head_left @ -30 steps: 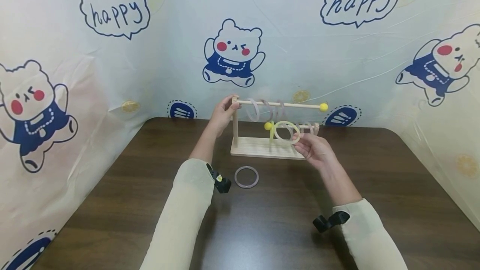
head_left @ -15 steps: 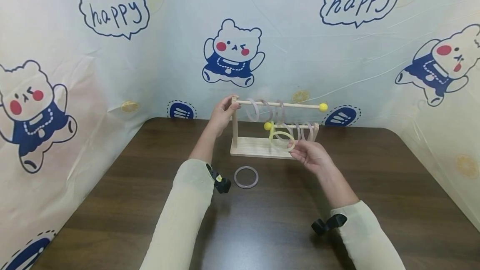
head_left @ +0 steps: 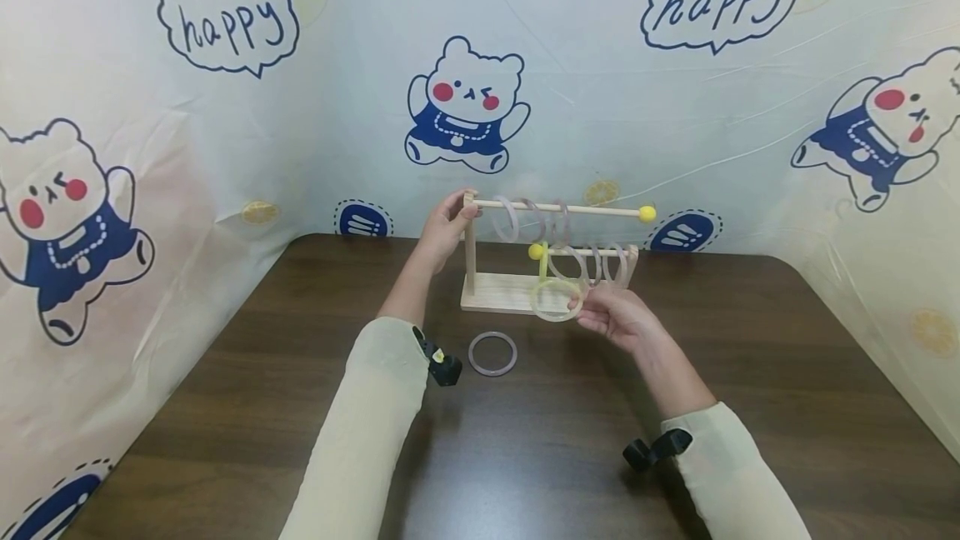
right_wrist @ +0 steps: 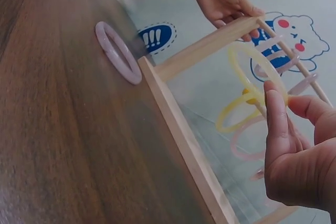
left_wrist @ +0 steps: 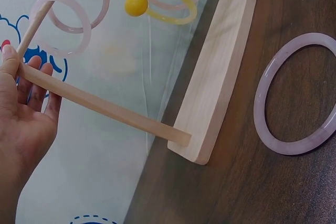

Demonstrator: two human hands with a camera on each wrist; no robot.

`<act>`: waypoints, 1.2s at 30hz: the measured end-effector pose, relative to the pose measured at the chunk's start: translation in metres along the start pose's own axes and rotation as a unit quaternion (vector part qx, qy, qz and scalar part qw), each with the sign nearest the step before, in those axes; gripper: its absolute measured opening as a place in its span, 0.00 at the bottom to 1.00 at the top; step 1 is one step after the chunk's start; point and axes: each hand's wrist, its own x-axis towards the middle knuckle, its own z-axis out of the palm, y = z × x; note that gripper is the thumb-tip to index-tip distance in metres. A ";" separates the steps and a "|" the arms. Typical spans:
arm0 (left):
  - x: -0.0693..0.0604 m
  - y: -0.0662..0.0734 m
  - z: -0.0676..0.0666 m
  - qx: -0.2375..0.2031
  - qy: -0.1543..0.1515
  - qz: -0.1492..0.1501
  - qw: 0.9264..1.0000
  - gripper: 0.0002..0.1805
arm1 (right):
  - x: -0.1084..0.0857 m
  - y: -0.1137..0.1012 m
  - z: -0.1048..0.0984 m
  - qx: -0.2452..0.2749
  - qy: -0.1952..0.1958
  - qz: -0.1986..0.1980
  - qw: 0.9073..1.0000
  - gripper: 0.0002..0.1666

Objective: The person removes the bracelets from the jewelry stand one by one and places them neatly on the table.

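A wooden bangle stand (head_left: 495, 292) has two rods tipped with yellow balls. My left hand (head_left: 442, 233) holds the top of its left post, thumb and fingers around the joint. With thumb and fingertips, my right hand (head_left: 622, 317) pinches a yellow bangle (head_left: 556, 319) in front of the base, apart from the rods. Another yellow bangle (left_wrist: 190, 10) hangs on the lower rod near its yellow ball, beside several pale pink bangles. Three pinkish bangles hang from the upper rod (head_left: 600, 211). A lilac bangle (left_wrist: 261, 103) lies flat on the table before the stand.
The stand is near the far edge of a dark wooden table (head_left: 525, 457). Behind it hangs a pale curtain (head_left: 585, 123) printed with bears. Black wrist cameras sit at both sleeves, the left camera (head_left: 446, 369) close to the lilac bangle.
My right hand has drawn the pinched yellow bangle down and to the left, away from the lower rod's height to the front of the base. My left hand stays on the post.
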 end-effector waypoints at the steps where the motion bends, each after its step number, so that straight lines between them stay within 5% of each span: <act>1: 0.000 0.000 0.000 -0.001 0.000 0.001 1.000 0.27 | 0.000 0.001 -0.001 -0.002 -0.001 0.001 1.000 0.12; 13: -0.001 -0.001 0.001 0.003 0.006 0.015 1.000 0.26 | 0.006 0.013 -0.008 -0.047 -0.013 0.022 0.999 0.16; 30: 0.001 -0.003 0.001 0.003 0.005 0.012 1.000 0.28 | 0.008 0.022 -0.007 -0.128 -0.029 0.047 0.990 0.08; 36: 0.001 -0.002 0.001 0.001 0.007 0.010 1.000 0.27 | 0.007 0.023 -0.005 -0.168 -0.049 0.049 0.983 0.19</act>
